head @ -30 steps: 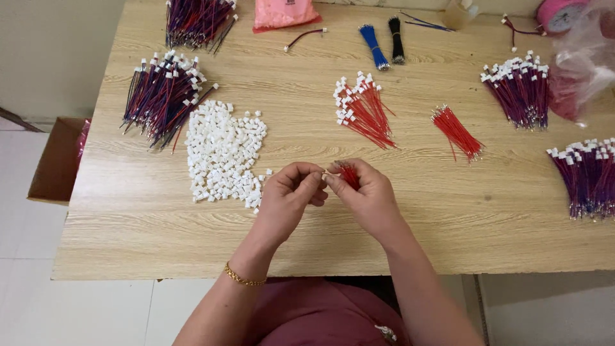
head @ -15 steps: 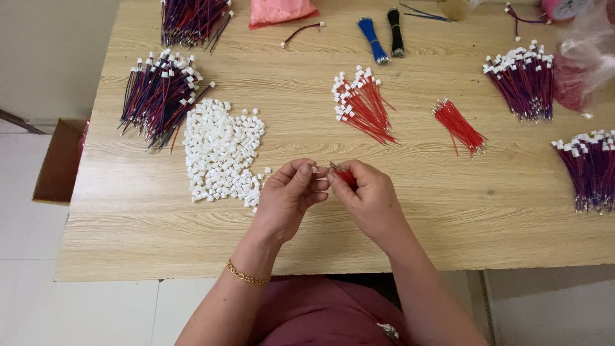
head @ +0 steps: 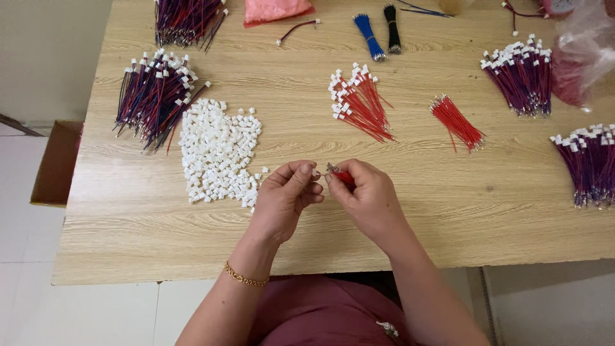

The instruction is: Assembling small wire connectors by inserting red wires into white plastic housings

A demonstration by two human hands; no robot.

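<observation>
My left hand (head: 286,197) pinches a small white plastic connector (head: 315,172) between thumb and fingertips. My right hand (head: 366,194) grips a short bunch of red wires (head: 343,175) with metal tips pointing at the connector. The two hands meet over the middle of the wooden table (head: 397,218), near its front edge. Just left of my left hand lies a heap of white connectors (head: 218,152). Beyond my right hand lie red wires fitted with white connectors (head: 359,101) and a bundle of bare red wires (head: 455,120).
Purple-and-red wire bundles with white ends lie at far left (head: 154,96), top left (head: 186,19), and at right (head: 522,74) and far right (head: 589,160). Blue (head: 368,35) and black (head: 392,29) tie bundles, a pink bag (head: 272,9) and a clear bag (head: 586,54) sit at the back. A cardboard box (head: 56,163) stands on the floor.
The hands have stayed together at the table's middle; the fingers shifted slightly, bringing the wire tips up to the connector.
</observation>
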